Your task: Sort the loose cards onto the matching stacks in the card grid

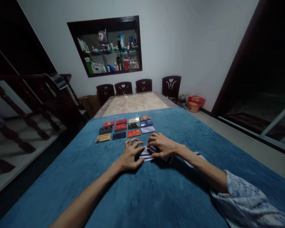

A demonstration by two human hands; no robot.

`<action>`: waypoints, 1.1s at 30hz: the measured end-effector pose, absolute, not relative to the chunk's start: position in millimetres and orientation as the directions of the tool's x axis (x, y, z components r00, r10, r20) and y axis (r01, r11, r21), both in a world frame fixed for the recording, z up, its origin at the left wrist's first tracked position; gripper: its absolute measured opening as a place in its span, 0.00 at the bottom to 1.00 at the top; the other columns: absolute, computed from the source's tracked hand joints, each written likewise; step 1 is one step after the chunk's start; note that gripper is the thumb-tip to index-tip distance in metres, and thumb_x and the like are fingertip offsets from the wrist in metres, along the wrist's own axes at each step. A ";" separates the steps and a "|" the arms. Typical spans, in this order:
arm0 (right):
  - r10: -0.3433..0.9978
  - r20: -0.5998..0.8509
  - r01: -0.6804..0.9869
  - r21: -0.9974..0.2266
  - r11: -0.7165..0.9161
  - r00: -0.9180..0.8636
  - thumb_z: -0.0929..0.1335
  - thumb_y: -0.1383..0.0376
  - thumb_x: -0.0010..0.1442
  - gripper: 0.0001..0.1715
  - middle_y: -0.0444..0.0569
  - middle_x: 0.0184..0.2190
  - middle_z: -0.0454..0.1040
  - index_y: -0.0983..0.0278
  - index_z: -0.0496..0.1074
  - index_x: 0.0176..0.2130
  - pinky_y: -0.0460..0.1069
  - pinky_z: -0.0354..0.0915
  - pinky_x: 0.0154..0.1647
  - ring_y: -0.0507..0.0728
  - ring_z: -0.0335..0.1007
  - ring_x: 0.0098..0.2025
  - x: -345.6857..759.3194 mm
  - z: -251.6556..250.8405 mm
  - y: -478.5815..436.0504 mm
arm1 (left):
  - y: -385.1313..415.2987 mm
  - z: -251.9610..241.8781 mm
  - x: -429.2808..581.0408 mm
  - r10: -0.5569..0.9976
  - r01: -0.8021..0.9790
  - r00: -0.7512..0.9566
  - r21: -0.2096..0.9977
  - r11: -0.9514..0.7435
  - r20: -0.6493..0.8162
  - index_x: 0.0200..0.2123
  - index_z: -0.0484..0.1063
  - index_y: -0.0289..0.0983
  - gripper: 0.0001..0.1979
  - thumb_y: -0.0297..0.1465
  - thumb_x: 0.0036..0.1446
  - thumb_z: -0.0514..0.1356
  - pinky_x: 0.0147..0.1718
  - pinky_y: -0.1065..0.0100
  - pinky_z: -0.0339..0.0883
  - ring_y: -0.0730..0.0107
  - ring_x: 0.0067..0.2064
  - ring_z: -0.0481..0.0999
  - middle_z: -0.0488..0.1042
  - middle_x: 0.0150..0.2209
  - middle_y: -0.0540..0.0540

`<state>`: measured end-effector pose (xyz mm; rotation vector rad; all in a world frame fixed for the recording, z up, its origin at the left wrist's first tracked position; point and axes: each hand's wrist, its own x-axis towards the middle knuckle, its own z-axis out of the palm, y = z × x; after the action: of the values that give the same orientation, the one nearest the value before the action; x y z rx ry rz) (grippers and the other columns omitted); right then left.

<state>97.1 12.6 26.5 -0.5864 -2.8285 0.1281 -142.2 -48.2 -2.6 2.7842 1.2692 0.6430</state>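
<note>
Several white cards (145, 152) with dark stripes lie loosely stacked and slightly fanned on the blue cloth, between my two hands. My left hand (130, 155) curls around their left side, thumb at the near edge and fingers at the far side. From the right, my right hand (163, 145) bends over the same cards, its fingertips and thumb gripping them. A dark patch shows under its fingers; whether it is print or another object I cannot make out. Beyond the hands, bank-type cards sit in rows, among them a yellow card (103, 138), a dark card (119, 135) and a red card (134, 133).
A blue cloth (104, 193) covers the near part of the long table (135, 103). Partly behind my right forearm is a white paper or card (199, 155). Dark chairs (171, 86) stand at the far end, below a wall shelf (114, 74). A wooden railing (21, 107) runs along the left.
</note>
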 end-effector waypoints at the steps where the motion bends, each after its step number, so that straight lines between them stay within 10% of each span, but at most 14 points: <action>1: 0.404 0.208 0.385 -0.129 0.914 -0.891 0.71 0.50 0.57 0.25 0.54 0.47 0.75 0.63 0.76 0.48 0.55 0.57 0.45 0.62 0.63 0.49 97.0 26.5 12.6 | -47.9 -2.9 -142.6 0.724 0.717 0.586 0.183 -0.672 0.363 0.53 0.73 0.39 0.24 0.32 0.51 0.62 0.58 0.42 0.49 0.44 0.61 0.58 0.70 0.56 0.40; 19: 0.410 0.216 0.367 -0.213 0.906 -0.886 0.70 0.63 0.57 0.14 0.51 0.39 0.79 0.64 0.79 0.43 0.53 0.61 0.47 0.59 0.68 0.44 99.1 27.9 12.0 | -45.6 -6.3 -144.5 0.579 0.619 0.512 0.195 -0.761 0.634 0.31 0.74 0.38 0.07 0.29 0.58 0.57 0.46 0.55 0.66 0.61 0.43 0.71 0.75 0.30 0.45; 33: 0.654 0.372 0.633 -0.195 0.749 -0.659 0.63 0.70 0.64 0.23 0.53 0.40 0.75 0.61 0.70 0.58 0.50 0.62 0.44 0.56 0.70 0.40 82.4 -0.2 16.5 | -25.2 -19.9 -153.6 0.595 0.661 0.356 0.256 -0.706 0.720 0.49 0.72 0.38 0.15 0.23 0.62 0.52 0.43 0.60 0.70 0.63 0.42 0.70 0.77 0.38 0.44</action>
<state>82.4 16.5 -0.2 -0.9807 -2.5258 0.0671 -153.6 -25.2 -19.9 2.6507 1.2300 1.3523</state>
